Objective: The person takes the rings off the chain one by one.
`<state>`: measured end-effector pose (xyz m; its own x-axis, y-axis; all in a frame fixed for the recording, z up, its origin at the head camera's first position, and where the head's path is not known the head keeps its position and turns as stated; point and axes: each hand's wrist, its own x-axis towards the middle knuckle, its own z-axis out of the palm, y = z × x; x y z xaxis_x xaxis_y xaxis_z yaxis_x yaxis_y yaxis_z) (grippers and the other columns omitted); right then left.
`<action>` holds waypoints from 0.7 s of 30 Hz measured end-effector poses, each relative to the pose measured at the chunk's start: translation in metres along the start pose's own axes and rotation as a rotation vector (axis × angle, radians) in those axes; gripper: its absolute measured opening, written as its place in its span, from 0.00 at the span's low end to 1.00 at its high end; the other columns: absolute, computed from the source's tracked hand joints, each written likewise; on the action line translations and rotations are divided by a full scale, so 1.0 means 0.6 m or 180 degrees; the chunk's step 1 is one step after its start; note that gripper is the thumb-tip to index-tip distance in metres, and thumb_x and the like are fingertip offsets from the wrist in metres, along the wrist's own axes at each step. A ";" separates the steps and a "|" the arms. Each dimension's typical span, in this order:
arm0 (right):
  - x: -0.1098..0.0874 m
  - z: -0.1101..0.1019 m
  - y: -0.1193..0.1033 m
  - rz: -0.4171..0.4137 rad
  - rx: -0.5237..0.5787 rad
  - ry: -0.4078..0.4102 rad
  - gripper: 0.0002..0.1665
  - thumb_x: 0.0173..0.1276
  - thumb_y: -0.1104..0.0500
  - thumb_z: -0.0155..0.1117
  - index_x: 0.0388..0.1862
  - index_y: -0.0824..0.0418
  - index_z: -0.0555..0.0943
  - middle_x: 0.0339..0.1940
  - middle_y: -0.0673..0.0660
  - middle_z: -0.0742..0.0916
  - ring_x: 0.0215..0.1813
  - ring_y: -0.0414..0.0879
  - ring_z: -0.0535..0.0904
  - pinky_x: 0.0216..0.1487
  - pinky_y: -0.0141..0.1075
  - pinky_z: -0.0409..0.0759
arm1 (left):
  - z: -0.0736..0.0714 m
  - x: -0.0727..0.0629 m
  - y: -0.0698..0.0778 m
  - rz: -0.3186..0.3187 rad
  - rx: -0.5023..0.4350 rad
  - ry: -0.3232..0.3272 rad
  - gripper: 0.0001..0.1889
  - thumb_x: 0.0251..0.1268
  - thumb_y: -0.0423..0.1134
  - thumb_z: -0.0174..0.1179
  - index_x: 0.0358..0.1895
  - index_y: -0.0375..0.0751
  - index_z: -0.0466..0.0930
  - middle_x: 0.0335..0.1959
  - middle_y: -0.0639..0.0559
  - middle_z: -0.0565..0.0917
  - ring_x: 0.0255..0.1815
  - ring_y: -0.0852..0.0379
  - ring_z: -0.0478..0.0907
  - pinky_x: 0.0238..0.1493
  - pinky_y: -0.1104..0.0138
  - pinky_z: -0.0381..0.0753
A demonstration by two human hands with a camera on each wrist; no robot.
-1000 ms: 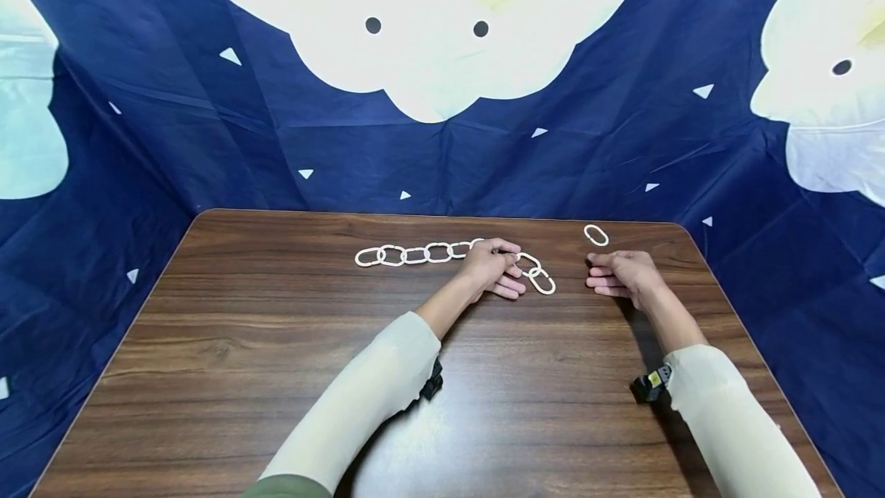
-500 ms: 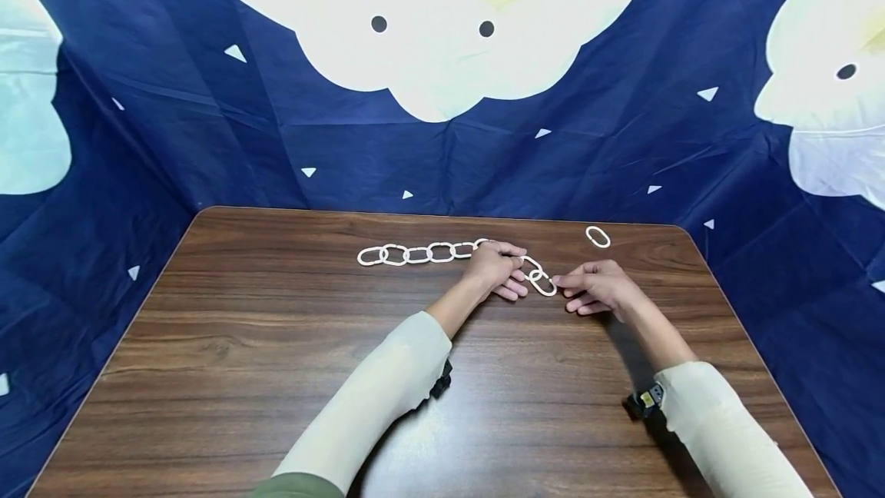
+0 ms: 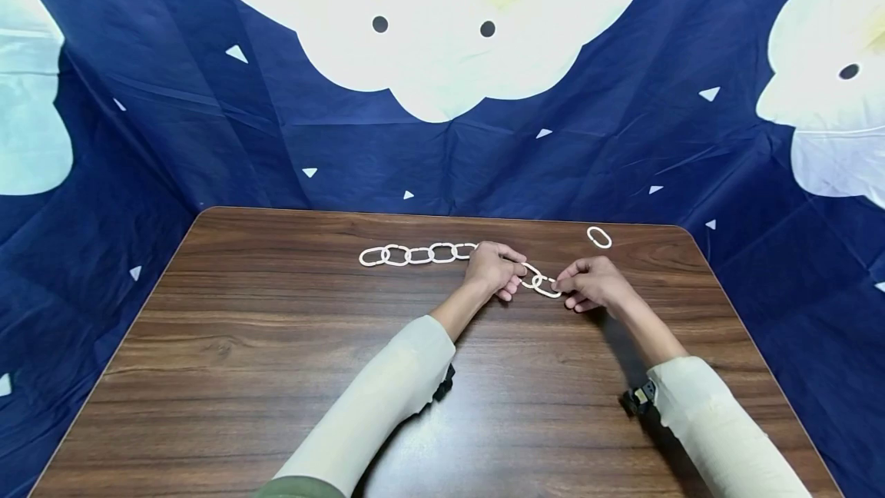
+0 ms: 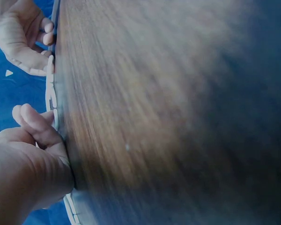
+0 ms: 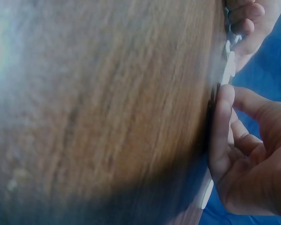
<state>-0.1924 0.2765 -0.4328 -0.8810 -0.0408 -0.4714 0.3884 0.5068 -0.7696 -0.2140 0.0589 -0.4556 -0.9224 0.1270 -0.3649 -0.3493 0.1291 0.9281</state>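
A chain of several white oval links (image 3: 430, 253) lies along the far side of the wooden table. My left hand (image 3: 492, 267) covers a stretch of it and grips a link near its right part, hiding the links underneath. From there the chain slants down to the end link (image 3: 549, 294), which my right hand (image 3: 593, 283) pinches between thumb and fingertips. In the right wrist view, the thumb and index finger of the right hand (image 5: 248, 164) meet at that link. The left wrist view has the left hand (image 4: 33, 164) low over the tabletop, links showing on both sides.
One loose white link (image 3: 591, 237) lies beyond my right hand, close to the far edge of the wooden table (image 3: 332, 375). Behind the table hangs a dark blue cloth (image 3: 228, 144) with cloud faces. Small cameras sit on both sleeved wrists.
My right hand has come left and nearer from beside the loose link and taken hold of the end link. That link now lies flatter, pulled slightly rightward. My left hand stays almost in place.
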 end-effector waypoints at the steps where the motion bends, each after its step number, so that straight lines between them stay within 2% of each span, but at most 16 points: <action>1: 0.001 -0.001 0.000 -0.0021 -0.0029 0.0027 0.12 0.75 0.62 0.76 0.50 0.70 0.87 0.27 0.48 0.88 0.25 0.35 0.85 0.27 0.31 0.88 | 0.000 0.002 -0.001 -0.0008 0.0036 0.0018 0.10 0.69 0.23 0.74 0.50 0.34 0.95 0.12 0.53 0.80 0.09 0.66 0.75 0.10 0.71 0.79; 8: 0.009 -0.006 -0.001 -0.0228 -0.0288 0.0224 0.11 0.77 0.63 0.74 0.51 0.71 0.85 0.27 0.44 0.87 0.28 0.36 0.83 0.28 0.31 0.87 | 0.002 0.007 -0.003 0.0009 0.0141 0.0009 0.05 0.69 0.28 0.78 0.41 0.36 0.91 0.11 0.53 0.80 0.08 0.64 0.76 0.10 0.69 0.79; 13: 0.015 -0.007 0.000 -0.0392 -0.0463 0.0334 0.11 0.79 0.64 0.71 0.53 0.72 0.85 0.29 0.46 0.88 0.30 0.38 0.83 0.30 0.31 0.87 | 0.002 -0.003 -0.001 0.0073 0.0194 -0.0057 0.05 0.73 0.31 0.76 0.41 0.34 0.88 0.13 0.54 0.79 0.09 0.65 0.75 0.11 0.71 0.78; 18: 0.017 -0.004 -0.002 -0.0537 -0.0667 0.0291 0.09 0.82 0.65 0.67 0.53 0.71 0.83 0.33 0.50 0.87 0.32 0.40 0.81 0.29 0.31 0.83 | -0.002 -0.007 -0.002 0.0035 0.0173 -0.0271 0.07 0.77 0.32 0.73 0.44 0.33 0.85 0.16 0.52 0.81 0.11 0.64 0.77 0.12 0.73 0.78; 21: 0.017 -0.002 -0.005 -0.0627 -0.0662 0.0247 0.09 0.84 0.65 0.64 0.54 0.70 0.81 0.35 0.53 0.87 0.34 0.42 0.80 0.29 0.32 0.81 | -0.005 -0.006 -0.002 -0.0021 0.0109 -0.0450 0.07 0.79 0.33 0.71 0.46 0.33 0.84 0.19 0.49 0.85 0.12 0.63 0.80 0.14 0.73 0.80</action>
<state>-0.2029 0.2755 -0.4352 -0.9551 -0.0939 -0.2810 0.1510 0.6617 -0.7344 -0.2110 0.0551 -0.4553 -0.8869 0.2628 -0.3800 -0.3471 0.1636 0.9234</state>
